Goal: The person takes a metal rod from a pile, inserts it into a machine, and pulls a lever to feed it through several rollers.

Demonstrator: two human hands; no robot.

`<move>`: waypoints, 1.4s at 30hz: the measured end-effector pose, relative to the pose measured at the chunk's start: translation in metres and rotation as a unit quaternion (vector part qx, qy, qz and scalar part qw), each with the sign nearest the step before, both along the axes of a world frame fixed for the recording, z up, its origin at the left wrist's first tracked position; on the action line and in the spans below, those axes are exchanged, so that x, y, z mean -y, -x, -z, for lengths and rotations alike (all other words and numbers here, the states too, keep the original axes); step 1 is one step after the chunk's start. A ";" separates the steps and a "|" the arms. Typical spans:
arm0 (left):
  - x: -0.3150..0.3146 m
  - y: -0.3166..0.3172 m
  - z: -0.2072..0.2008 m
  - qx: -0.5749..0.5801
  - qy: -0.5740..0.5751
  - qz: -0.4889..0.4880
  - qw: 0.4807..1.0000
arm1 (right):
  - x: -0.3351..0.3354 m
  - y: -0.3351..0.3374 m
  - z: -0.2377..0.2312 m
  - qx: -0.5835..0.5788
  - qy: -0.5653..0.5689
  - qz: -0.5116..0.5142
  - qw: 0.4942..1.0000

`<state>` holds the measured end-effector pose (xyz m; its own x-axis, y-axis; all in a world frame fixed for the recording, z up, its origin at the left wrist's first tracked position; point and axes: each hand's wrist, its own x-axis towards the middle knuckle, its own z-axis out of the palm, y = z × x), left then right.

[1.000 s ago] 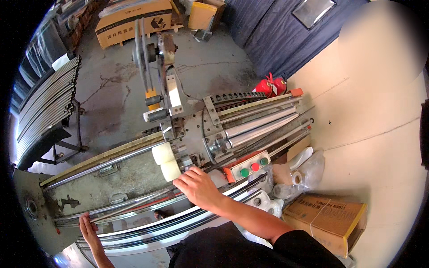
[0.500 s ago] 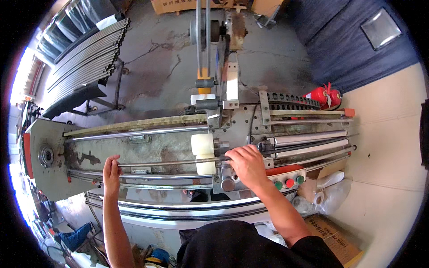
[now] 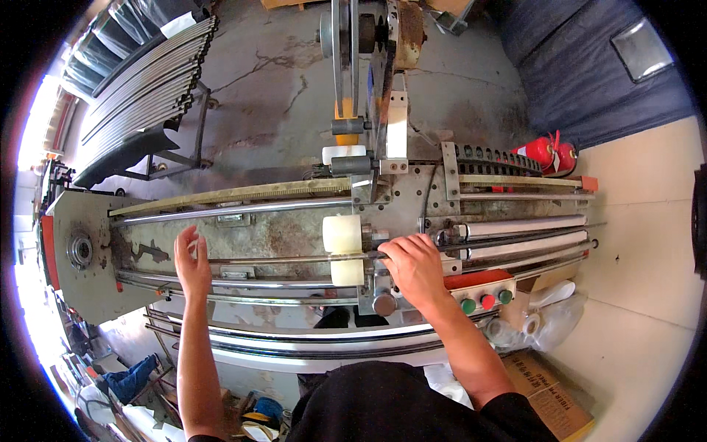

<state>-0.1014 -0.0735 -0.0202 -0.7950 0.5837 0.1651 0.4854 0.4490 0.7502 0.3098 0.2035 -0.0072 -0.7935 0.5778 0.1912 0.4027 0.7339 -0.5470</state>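
Observation:
A long thin metal rod (image 3: 272,259) lies lengthwise over the bed of a machine and crosses in front of the lower of two cream rollers (image 3: 346,270). My right hand (image 3: 414,269) is closed around the rod just right of the rollers, above the metal carriage plate. At the rod's left end, my left hand (image 3: 193,267) is raised with its fingers loosely curled and apart. It appears not to grip the rod. Right of my right hand, a dark rod (image 3: 508,241) runs on between white cylinders (image 3: 526,227); the join is hidden by the hand.
Below my right forearm sits a control box with green and red buttons (image 3: 487,301). A grey headstock (image 3: 92,254) stands at the machine's left end. Behind are a belt-driven arm (image 3: 346,88), a rack of rods (image 3: 151,92) and red fire extinguishers (image 3: 541,151). A cardboard box (image 3: 549,394) lies lower right.
My left hand's fingers have come away from the rod's left end and spread apart. My right hand stays closed on the rod near the rollers. The whole view has shifted slightly.

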 end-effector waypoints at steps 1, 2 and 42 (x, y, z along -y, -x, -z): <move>-0.027 -0.011 -0.010 -0.026 -0.020 0.012 0.999 | 0.001 0.000 0.000 -0.005 -0.003 0.010 1.000; -0.056 -0.024 -0.020 -0.054 -0.041 0.023 0.997 | 0.001 -0.002 0.000 -0.012 -0.007 0.021 1.000; -0.127 -0.067 0.091 -0.065 0.678 0.562 0.470 | 0.027 -0.028 -0.013 0.004 0.036 0.013 0.999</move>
<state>-0.0341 0.0535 -0.1111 0.1054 0.2613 -0.9595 0.9896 -0.1228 0.0753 0.3381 0.1761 0.0054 -0.7794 0.6103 0.1418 0.4261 0.6823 -0.5941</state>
